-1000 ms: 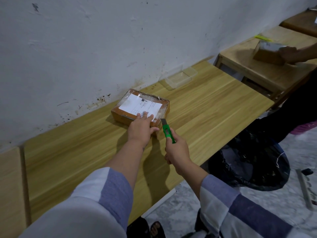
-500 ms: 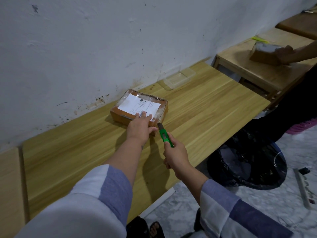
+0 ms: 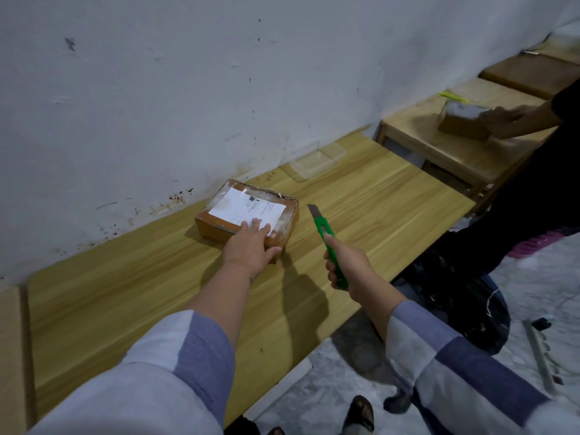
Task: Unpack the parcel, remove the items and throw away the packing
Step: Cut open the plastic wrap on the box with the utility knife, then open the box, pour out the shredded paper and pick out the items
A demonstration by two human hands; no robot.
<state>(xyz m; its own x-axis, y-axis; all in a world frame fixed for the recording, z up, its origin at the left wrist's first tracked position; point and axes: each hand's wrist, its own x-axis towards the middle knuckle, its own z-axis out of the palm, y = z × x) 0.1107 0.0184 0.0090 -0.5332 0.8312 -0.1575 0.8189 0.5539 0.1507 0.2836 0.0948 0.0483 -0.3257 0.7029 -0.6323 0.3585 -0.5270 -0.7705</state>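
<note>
A: Where's the parcel (image 3: pixel 248 211)?

B: Flat on the desk (image 3: pixel 376 196), far side, close to the wall (image 3: pixel 188 89). Taped cardboard, white label up. Still sealed as far as I can see.

A: Hands?

B: Left hand (image 3: pixel 249 248) lies on the parcel's near edge, fingers straight, spread over the label, pinning it. Right hand (image 3: pixel 346 266) is wrapped around a green box cutter (image 3: pixel 328 243), blade out, tip pointing up and away toward the wall.

A: Blade on the box?

B: No. It's in the air, just right of the parcel's right edge, clear of it.

A: Geometry for the cut?

B: Parcel is left and slightly far of the blade. Its long axis runs roughly left to right, along the wall. Knife hand is nearest the right short side, so my guess is the tape there gets slit next.

A: Risk?

B: Left thumb sits by the near right corner, close to the likely cut path.

A: Bin?

B: Black bag (image 3: pixel 455 302) on the floor, right of the desk.
</note>
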